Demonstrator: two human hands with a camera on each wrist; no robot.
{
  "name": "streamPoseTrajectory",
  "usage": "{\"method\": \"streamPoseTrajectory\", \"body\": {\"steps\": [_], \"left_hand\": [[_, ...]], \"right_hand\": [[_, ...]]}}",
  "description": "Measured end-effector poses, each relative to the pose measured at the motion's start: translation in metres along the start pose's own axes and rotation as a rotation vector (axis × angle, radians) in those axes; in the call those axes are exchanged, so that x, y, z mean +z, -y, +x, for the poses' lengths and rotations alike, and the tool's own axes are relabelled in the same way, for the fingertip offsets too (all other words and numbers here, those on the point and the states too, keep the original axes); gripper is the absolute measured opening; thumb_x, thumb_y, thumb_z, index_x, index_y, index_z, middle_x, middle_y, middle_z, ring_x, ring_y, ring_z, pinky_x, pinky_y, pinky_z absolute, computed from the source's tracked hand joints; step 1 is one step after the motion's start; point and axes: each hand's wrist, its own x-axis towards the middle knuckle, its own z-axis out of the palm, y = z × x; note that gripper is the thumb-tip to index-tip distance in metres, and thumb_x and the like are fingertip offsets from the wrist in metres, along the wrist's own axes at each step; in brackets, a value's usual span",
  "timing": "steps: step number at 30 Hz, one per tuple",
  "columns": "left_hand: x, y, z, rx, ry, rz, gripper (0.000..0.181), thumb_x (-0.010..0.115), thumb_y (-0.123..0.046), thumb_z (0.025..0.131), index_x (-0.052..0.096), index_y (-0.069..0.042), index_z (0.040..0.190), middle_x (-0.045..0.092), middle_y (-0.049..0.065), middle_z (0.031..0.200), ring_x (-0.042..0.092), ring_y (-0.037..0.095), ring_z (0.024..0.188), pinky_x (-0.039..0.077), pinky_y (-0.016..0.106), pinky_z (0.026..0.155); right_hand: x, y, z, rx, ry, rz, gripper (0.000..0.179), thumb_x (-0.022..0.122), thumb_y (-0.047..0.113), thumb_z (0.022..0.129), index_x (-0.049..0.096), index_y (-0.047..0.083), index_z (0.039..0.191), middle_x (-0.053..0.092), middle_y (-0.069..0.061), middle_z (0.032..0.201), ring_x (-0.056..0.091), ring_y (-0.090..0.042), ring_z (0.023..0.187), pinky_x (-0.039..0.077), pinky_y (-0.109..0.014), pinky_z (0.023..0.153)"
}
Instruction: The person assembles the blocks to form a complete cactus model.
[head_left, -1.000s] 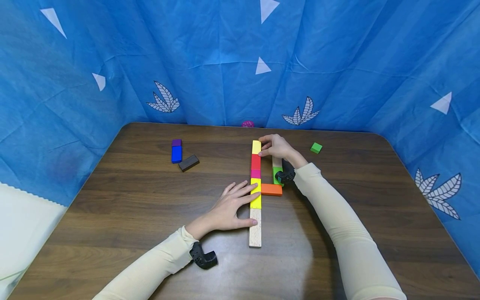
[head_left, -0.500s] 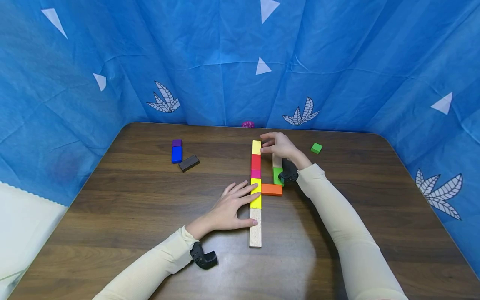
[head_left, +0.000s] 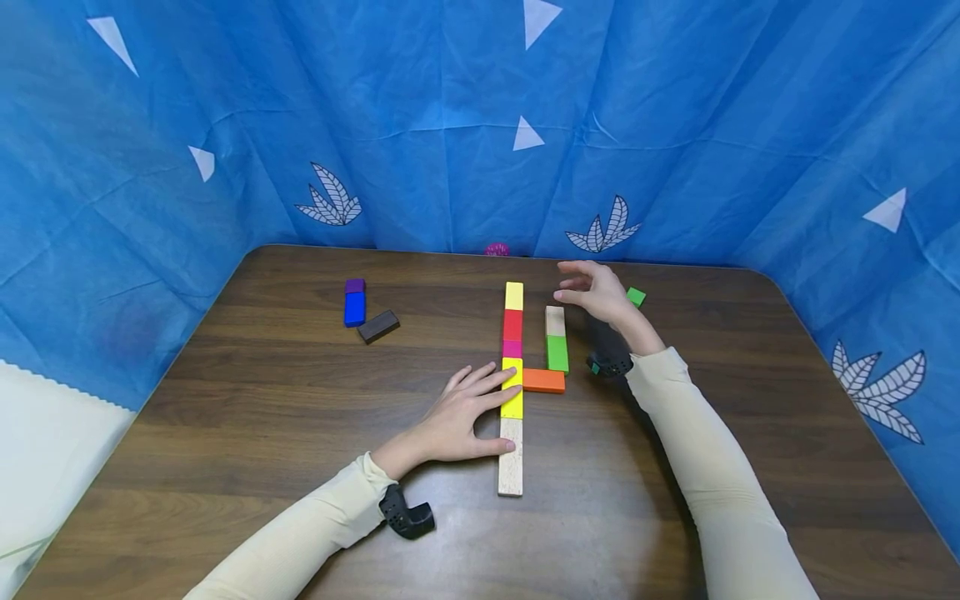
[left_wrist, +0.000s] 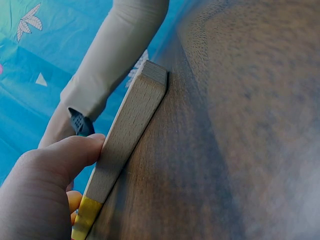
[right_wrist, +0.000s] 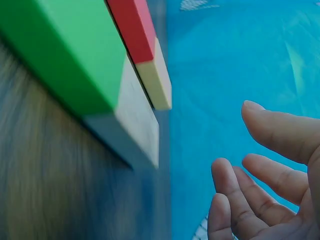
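My left hand (head_left: 453,421) lies with fingers spread against a row of wooden blocks, fingertips on the bright yellow block (head_left: 512,403) and thumb on the long natural wood block (head_left: 511,471). Farther up that row come a magenta block (head_left: 512,349), a red block (head_left: 513,325) and a pale yellow block (head_left: 513,296). An orange block (head_left: 543,381) extends rightward from the yellow one. Above its right end stand a green block (head_left: 557,354) and a short natural wood block (head_left: 555,322). My right hand (head_left: 600,293), fingers loosely bent and holding nothing, hovers just right of these.
A small green block (head_left: 636,297) lies behind the right hand, partly hidden by it. At the back left are a purple block (head_left: 355,286), a blue block (head_left: 355,309) and a dark grey block (head_left: 378,327). A blue curtain (head_left: 420,125) hangs beyond the table's back edge.
My right hand has left the pale yellow block and moved right, uncovering the short natural wood block and overlapping the small green one. My left hand and the row have stayed in place.
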Motion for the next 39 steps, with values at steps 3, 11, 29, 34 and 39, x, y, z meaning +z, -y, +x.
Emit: {"method": "streamPoseTrajectory", "body": {"steps": [3,11,29,34,39], "left_hand": [[0.0,0.0,0.0,-0.001,0.0,0.0,0.077,0.068,-0.054,0.082,0.046,-0.018,0.147,0.035,0.001,0.158,0.026,0.032,0.148,0.017,0.06,0.117],[0.001,0.0,-0.001,-0.005,0.005,-0.004,0.077,0.067,-0.054,0.082,0.046,-0.019,0.147,0.035,0.0,0.158,0.025,0.031,0.149,0.016,0.059,0.118],[0.001,0.002,-0.001,-0.001,0.002,-0.011,0.077,0.067,-0.055,0.082,0.046,-0.02,0.147,0.034,-0.001,0.159,0.025,0.031,0.149,0.015,0.058,0.118],[0.001,0.002,-0.001,0.005,-0.003,-0.007,0.077,0.068,-0.054,0.082,0.046,-0.019,0.147,0.035,0.0,0.158,0.025,0.031,0.149,0.016,0.059,0.118],[0.0,0.001,-0.001,-0.001,0.002,0.0,0.077,0.067,-0.054,0.082,0.046,-0.02,0.147,0.034,-0.001,0.159,0.025,0.031,0.149,0.016,0.058,0.119]], "right_hand": [[-0.011,-0.007,-0.009,0.002,-0.065,0.011,0.058,0.069,0.015,0.091,0.047,0.005,0.144,0.049,-0.018,0.144,0.056,-0.034,0.121,0.045,-0.051,0.104],[-0.043,-0.027,-0.03,0.087,-0.25,0.064,0.061,0.069,0.021,0.092,0.044,0.01,0.147,0.048,-0.015,0.145,0.052,-0.029,0.125,0.044,-0.048,0.107],[-0.064,-0.07,-0.043,0.271,-0.354,-0.002,0.062,0.066,0.019,0.093,0.041,0.008,0.148,0.043,-0.018,0.15,0.047,-0.034,0.129,0.043,-0.048,0.106],[-0.062,-0.077,-0.041,0.319,-0.338,0.02,0.062,0.065,0.02,0.094,0.04,0.009,0.149,0.042,-0.02,0.149,0.045,-0.036,0.128,0.041,-0.049,0.109],[-0.06,-0.08,-0.04,0.338,-0.321,0.022,0.062,0.065,0.021,0.094,0.04,0.008,0.149,0.042,-0.022,0.148,0.045,-0.035,0.127,0.042,-0.047,0.109]]}}
